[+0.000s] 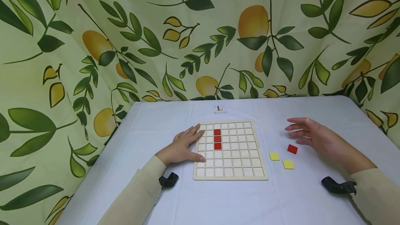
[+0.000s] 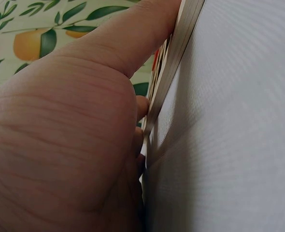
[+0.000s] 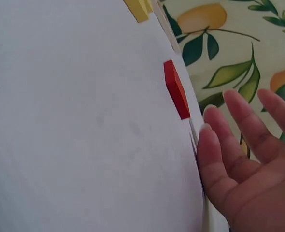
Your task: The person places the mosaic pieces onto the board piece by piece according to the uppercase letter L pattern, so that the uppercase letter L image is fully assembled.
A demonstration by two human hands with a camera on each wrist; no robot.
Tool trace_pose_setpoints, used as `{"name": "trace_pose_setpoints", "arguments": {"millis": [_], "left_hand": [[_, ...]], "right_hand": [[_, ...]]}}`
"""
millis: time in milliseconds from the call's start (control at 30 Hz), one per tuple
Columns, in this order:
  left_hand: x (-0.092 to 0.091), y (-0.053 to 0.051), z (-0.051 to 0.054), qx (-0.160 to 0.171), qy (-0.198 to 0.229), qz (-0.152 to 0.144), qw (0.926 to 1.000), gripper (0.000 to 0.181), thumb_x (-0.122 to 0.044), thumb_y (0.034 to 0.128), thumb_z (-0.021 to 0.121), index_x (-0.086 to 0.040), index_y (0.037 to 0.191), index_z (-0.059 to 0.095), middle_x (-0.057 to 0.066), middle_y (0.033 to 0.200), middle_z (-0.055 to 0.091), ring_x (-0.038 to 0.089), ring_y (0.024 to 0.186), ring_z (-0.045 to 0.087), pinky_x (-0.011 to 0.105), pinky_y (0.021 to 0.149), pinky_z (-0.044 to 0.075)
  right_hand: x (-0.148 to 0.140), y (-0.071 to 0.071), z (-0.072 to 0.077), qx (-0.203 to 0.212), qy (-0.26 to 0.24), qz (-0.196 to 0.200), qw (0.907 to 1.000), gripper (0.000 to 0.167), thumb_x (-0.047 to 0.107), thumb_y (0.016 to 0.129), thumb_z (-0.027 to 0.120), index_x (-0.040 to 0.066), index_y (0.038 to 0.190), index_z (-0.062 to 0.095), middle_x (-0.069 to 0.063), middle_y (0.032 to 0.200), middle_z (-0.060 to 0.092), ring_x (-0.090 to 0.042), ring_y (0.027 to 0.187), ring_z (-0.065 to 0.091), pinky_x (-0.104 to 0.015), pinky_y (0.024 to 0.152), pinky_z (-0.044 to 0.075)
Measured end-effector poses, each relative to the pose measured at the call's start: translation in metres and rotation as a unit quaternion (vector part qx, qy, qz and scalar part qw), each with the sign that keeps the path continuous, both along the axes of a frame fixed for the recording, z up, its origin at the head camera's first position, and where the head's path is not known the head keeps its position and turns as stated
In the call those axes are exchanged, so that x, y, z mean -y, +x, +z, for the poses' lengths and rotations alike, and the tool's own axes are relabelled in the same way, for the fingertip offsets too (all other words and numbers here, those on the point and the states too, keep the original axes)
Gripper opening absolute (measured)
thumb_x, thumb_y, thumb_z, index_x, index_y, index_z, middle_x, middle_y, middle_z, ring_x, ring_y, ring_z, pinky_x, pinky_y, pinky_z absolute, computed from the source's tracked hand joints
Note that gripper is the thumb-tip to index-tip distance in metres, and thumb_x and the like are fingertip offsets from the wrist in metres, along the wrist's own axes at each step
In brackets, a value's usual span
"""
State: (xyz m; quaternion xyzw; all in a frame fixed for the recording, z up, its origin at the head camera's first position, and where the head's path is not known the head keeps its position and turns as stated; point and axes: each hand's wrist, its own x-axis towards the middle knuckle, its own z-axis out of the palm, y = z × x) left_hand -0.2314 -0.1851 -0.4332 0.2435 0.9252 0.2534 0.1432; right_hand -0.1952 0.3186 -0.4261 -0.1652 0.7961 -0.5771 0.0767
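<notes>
A pale wooden grid board (image 1: 231, 178) lies on the table, with three red square tiles (image 1: 217, 139) in one column of its cells. My left hand (image 1: 184, 146) rests on the board's left edge, fingers spread and thumb on the lower part of that side. Off the board's right side lie a loose red tile (image 1: 292, 149) and two yellow tiles (image 1: 274, 156). Just beyond the loose red tile, my right hand (image 1: 318, 137) hovers with relaxed fingers, holding nothing. In the right wrist view the red tile (image 3: 176, 90) is apart from the fingers (image 3: 212, 157).
A small printed card (image 1: 220, 109) with a coloured grid pattern lies behind the board. White cloth covers the table (image 1: 175, 197). A curtain (image 1: 212, 37) with leaves and orange fruit hangs along the back. Each wrist wears a black camera band (image 1: 168, 180).
</notes>
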Motion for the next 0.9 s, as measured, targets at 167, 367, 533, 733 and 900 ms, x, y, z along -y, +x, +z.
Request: {"name": "trace_pose_setpoints", "arguments": {"millis": [167, 367, 533, 733, 900], "left_hand": [[-0.0009, 0.0007, 0.0007, 0.000, 0.005, 0.001, 1.0000, 0.115, -0.068, 0.0809, 0.088, -0.024, 0.173, 0.035, -0.008, 0.182, 0.007, 0.022, 0.166, 0.001, 0.056, 0.128, 0.002], [0.0000, 0.0003, 0.0009, 0.000, 0.004, -0.001, 1.0000, 0.115, -0.067, 0.0814, 0.088, -0.024, 0.173, 0.035, -0.008, 0.182, 0.006, 0.021, 0.166, 0.001, 0.055, 0.128, 0.003], [-0.0001, 0.0001, 0.0019, 0.000, 0.001, -0.002, 1.0000, 0.115, -0.068, 0.0815, 0.088, -0.023, 0.173, 0.034, -0.008, 0.182, 0.006, 0.020, 0.166, 0.001, 0.054, 0.128, 0.003], [-0.0006, -0.0005, 0.0016, -0.001, 0.000, 0.000, 1.0000, 0.115, -0.067, 0.0813, 0.089, -0.023, 0.173, 0.035, -0.007, 0.182, 0.006, 0.021, 0.166, 0.002, 0.054, 0.128, 0.003], [-0.0002, -0.0001, 0.0010, -0.006, 0.000, -0.003, 1.0000, 0.115, -0.067, 0.0815, 0.089, -0.023, 0.173, 0.035, -0.007, 0.182, 0.007, 0.019, 0.166, 0.002, 0.053, 0.128, 0.003]], "right_hand": [[-0.0054, 0.0008, -0.0043, 0.018, 0.034, 0.001, 0.9993, 0.052, 0.029, 0.118, 0.042, 0.004, 0.164, 0.040, -0.018, 0.150, 0.056, -0.015, 0.124, 0.065, -0.036, 0.099, 0.055], [-0.0078, 0.0024, -0.0084, 0.017, 0.111, 0.013, 0.9935, 0.057, 0.013, 0.108, 0.065, 0.007, 0.162, 0.048, -0.018, 0.153, 0.059, -0.004, 0.127, 0.055, -0.032, 0.100, 0.050], [-0.0087, 0.0044, -0.0081, 0.002, 0.151, 0.029, 0.9881, 0.059, 0.003, 0.098, 0.071, 0.010, 0.156, 0.058, -0.015, 0.156, 0.057, 0.001, 0.129, 0.049, -0.022, 0.096, 0.049], [-0.0080, 0.0078, -0.0059, -0.026, 0.184, 0.049, 0.9814, 0.051, -0.001, 0.093, 0.074, 0.022, 0.138, 0.073, -0.011, 0.153, 0.055, -0.014, 0.135, 0.048, -0.021, 0.099, 0.045], [-0.0011, 0.0080, -0.0069, -0.024, 0.198, 0.043, 0.9790, 0.036, 0.000, 0.091, 0.077, 0.022, 0.120, 0.078, -0.017, 0.153, 0.051, -0.045, 0.141, 0.042, -0.012, 0.098, 0.039]]}}
